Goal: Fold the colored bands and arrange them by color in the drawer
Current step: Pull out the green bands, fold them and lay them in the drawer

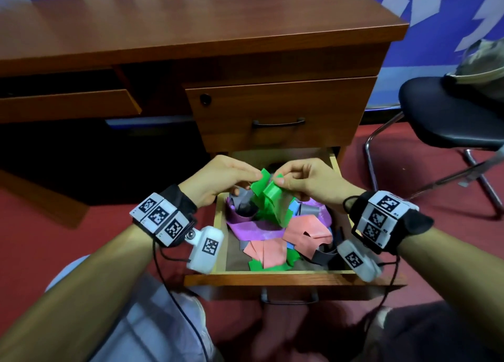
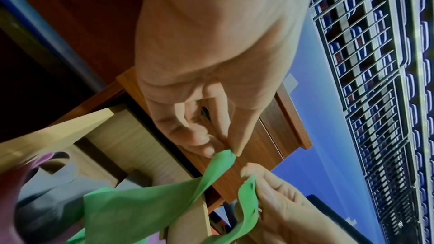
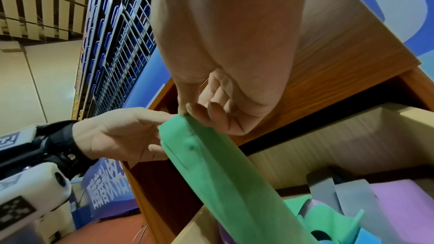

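A green band point(image 1: 266, 195) hangs over the open bottom drawer point(image 1: 272, 273), lifted above the pile. My left hand point(image 1: 218, 179) pinches one upper end of it between thumb and fingertips point(image 2: 231, 150). My right hand point(image 1: 302, 181) pinches the other end just beside it point(image 3: 185, 112). The band point(image 3: 223, 173) trails down into the drawer, where purple point(image 1: 253, 229), salmon-pink point(image 1: 305, 233), grey point(image 1: 311, 209), blue and more green bands point(image 1: 259, 265) lie tangled together.
The shut upper drawer point(image 1: 278, 111) with a dark handle stands right behind my hands under the wooden desk top point(image 1: 191, 21). A black chair point(image 1: 450, 121) with a cap on it is at the right. Red carpet point(image 1: 41, 225) lies around.
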Motion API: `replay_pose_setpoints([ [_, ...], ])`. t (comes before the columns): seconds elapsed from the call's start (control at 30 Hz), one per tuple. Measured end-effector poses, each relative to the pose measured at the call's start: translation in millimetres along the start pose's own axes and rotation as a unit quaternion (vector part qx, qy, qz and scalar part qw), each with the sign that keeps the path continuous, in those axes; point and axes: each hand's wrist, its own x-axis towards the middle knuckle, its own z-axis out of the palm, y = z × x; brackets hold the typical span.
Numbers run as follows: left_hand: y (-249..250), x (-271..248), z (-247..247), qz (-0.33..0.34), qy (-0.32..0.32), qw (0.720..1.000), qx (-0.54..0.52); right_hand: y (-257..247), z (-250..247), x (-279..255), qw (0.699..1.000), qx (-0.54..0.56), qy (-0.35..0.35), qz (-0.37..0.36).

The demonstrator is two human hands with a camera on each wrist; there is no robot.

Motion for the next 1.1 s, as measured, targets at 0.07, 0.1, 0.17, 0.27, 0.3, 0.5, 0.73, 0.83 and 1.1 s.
replay_pose_setpoints([
  [0.07, -5, 0, 1, -0.01, -0.005, 1.0, 0.001, 5, 4, -2, 1.0, 0.013, -0.015, -0.001],
  [0.1, -6, -1, 1, -0.014, -0.007, 1.0, -0.003, 6, 6, -3, 1.0, 0.023, -0.019, -0.001],
  [0.17, -8, -3, 4, -0.018, -0.014, 1.0, 0.003, 7, 10, -3, 0.999, 0.04, -0.02, 0.001],
  [0.27, -8, -4, 9, -0.02, -0.013, 0.999, 0.024, 3, 13, -3, 0.999, 0.032, -0.024, -0.006],
  [0.3, -7, -5, 10, -0.024, -0.015, 0.999, 0.027, 1, 14, -3, 0.999, 0.024, -0.028, -0.01],
  [0.5, -6, -6, 12, -0.019, -0.042, 0.998, 0.05, -2, 17, -3, 0.999, -0.021, -0.024, -0.027],
  [0.73, -5, -4, 14, -0.024, -0.047, 0.998, 0.046, 1, 17, 0, 1.0, -0.023, 0.0, -0.021],
  [0.83, -4, -4, 15, -0.026, -0.041, 0.998, 0.029, 0, 17, -1, 0.999, -0.026, 0.011, -0.02],
  [1.1, -2, -4, 12, -0.041, -0.028, 0.999, -0.009, 1, 13, 1, 0.999, 0.024, 0.015, -0.017],
])
